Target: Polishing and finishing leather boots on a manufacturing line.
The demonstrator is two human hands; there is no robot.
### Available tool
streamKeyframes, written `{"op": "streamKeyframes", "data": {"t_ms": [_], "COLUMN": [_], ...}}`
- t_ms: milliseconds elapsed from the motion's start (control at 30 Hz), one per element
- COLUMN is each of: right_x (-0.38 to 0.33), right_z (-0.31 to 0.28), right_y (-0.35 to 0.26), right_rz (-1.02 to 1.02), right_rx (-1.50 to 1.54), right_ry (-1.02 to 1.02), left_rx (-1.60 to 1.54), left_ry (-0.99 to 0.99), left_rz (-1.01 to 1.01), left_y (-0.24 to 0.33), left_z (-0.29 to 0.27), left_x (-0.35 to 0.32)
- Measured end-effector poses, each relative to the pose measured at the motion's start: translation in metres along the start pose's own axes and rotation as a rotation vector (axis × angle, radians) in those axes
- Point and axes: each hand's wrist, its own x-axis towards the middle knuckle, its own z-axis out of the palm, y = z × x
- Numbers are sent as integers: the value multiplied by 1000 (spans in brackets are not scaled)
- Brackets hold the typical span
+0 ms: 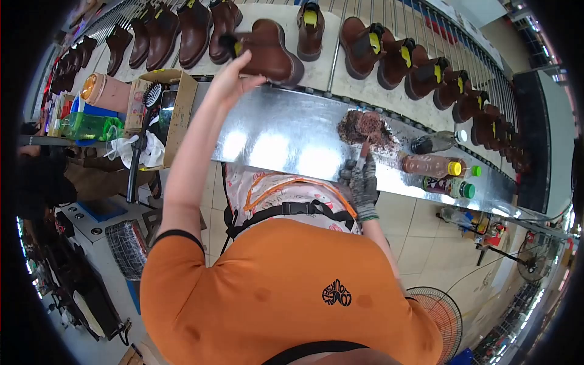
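A brown leather ankle boot is tipped on its side at the edge of the conveyor, its shaft to the left and its sole to the right. My bare left hand grips it near the shaft; the pull tab end is blurred by motion. Some of my fingers are hidden behind the boot. In a grey knit glove, my right hand is closed around a slim brown-handled tool at the near edge of the metal table. The tool's tip reaches a reddish-brown crumbly clump, and its kind is unclear.
Brown boots stand in rows on the conveyor, left and right. Bottles lie on the metal table at the right. A cardboard box with a black hairbrush stands at the left. Behind me is a fan.
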Motion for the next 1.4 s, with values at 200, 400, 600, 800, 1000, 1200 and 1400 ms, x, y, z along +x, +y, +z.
{"op": "streamKeyframes", "data": {"t_ms": [200, 400, 600, 800, 1000, 1200, 1400], "right_x": [31, 23, 12, 12, 14, 13, 23], "right_z": [-32, -17, -7, -28, -30, -16, -32], "right_y": [42, 39, 32, 42, 47, 35, 52], "right_rz": [335, 296, 52, 107, 210, 120, 204], "right_rx": [619, 420, -151, -95, 13, 74, 480], "right_ry": [-69, 32, 136, 91, 125, 76, 25], "left_rx": [416, 1160, 969, 1155, 1349, 1321, 981], "left_ry": [275, 363, 343, 866, 786, 787, 553], "left_rz": [73, 165, 456, 314, 35, -61, 259], "left_y": [18, -34, -6, -7, -11, 9, -22], "left_z": [12, 24, -20, -120, -126, -89, -90], "left_x": [143, 199, 199, 227, 230, 190, 84]}}
